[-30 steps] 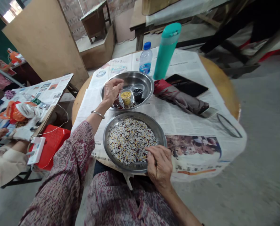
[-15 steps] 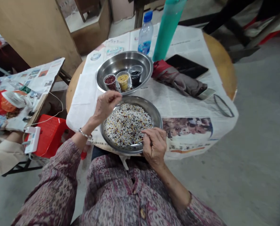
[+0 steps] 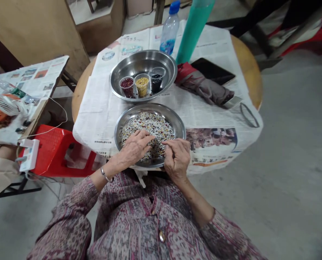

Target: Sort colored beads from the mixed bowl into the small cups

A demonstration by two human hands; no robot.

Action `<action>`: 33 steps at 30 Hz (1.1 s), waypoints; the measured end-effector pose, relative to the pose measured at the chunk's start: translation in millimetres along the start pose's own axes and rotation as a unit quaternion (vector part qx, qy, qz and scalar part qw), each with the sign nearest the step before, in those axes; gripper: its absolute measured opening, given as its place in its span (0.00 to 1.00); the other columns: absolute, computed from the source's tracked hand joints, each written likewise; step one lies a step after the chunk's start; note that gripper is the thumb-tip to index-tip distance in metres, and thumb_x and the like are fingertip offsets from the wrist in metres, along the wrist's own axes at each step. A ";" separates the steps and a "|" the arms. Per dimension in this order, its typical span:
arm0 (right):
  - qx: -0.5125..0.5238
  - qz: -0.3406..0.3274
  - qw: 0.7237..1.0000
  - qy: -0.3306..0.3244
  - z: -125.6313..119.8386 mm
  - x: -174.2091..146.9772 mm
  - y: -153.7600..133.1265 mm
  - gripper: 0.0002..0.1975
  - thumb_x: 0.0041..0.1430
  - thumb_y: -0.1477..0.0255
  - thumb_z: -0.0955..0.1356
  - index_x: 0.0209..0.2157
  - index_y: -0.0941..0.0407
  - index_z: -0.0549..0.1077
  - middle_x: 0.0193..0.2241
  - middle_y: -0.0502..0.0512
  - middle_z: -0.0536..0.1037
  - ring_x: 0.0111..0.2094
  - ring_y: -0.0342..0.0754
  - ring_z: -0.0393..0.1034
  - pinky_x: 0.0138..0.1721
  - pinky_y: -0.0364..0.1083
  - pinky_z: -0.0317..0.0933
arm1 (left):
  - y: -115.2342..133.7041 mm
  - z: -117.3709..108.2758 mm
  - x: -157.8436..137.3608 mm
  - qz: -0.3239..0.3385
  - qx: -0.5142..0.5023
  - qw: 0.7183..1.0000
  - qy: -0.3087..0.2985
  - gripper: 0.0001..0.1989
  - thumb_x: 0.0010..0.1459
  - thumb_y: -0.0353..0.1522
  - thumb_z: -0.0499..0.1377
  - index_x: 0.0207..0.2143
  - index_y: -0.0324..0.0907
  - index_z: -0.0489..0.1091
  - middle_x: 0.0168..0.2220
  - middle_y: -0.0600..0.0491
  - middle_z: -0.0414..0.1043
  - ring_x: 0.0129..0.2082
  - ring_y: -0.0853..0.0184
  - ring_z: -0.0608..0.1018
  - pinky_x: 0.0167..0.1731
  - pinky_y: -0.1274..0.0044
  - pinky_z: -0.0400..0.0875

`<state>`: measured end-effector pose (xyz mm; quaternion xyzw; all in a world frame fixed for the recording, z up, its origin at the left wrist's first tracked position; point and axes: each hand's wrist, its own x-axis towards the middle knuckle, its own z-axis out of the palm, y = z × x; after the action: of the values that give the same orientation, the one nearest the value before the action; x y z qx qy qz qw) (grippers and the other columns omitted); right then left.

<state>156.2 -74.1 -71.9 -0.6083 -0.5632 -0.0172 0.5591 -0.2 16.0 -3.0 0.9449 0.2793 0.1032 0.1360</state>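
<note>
Head view, left hand (image 3: 136, 148): has come back from your cups (image 3: 142, 86) to the grain mix (image 3: 152, 121); both hands are now there.
Left fingers: lowered, grip hidden; can't tell.
Right hand (image 3: 178, 157): fingers curled; can't tell what's pinched.
Grain mix: inside your near pan (image 3: 181, 124).

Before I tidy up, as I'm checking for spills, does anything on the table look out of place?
Only slightly: a few dark bits lie loose in the far basin, beside the cups, as if spilled. Nothing else stands out.
</note>
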 end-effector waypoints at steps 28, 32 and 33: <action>0.007 0.017 1.000 0.001 -0.5 0.7 -1.9 0.11 0.63 0.78 0.63 0.38 0.52 0.76 0.33 0.52 0.79 0.41 0.51 0.69 0.48 0.53 0.63 | -2.5 16.5 15.4 -0.012 -0.042 0.999 0.020 0.07 0.67 0.28 0.55 0.39 0.40 0.74 0.37 0.51 0.75 0.42 0.65 0.75 0.50 0.71 0.70; 0.011 0.019 1.000 0.000 -0.6 1.1 -2.6 0.11 0.62 0.77 0.63 0.38 0.52 0.77 0.33 0.52 0.79 0.41 0.51 0.69 0.48 0.53 0.63 | -3.3 14.9 13.9 -0.067 -0.148 0.985 0.059 0.07 0.64 0.27 0.59 0.40 0.41 0.77 0.38 0.51 0.79 0.40 0.66 0.78 0.46 0.72 0.73; 0.009 0.020 1.000 -0.001 -0.8 1.1 -2.6 0.11 0.63 0.77 0.63 0.38 0.52 0.76 0.33 0.52 0.79 0.41 0.51 0.69 0.48 0.53 0.63 | -3.3 13.3 13.5 -0.088 -0.185 0.977 0.063 0.07 0.63 0.28 0.59 0.40 0.42 0.77 0.37 0.52 0.80 0.38 0.67 0.79 0.44 0.73 0.73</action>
<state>155.2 -74.6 -69.1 -0.6144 -0.5517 0.0000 0.5640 12.9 23.5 -14.9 0.8669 0.3455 0.1998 0.2987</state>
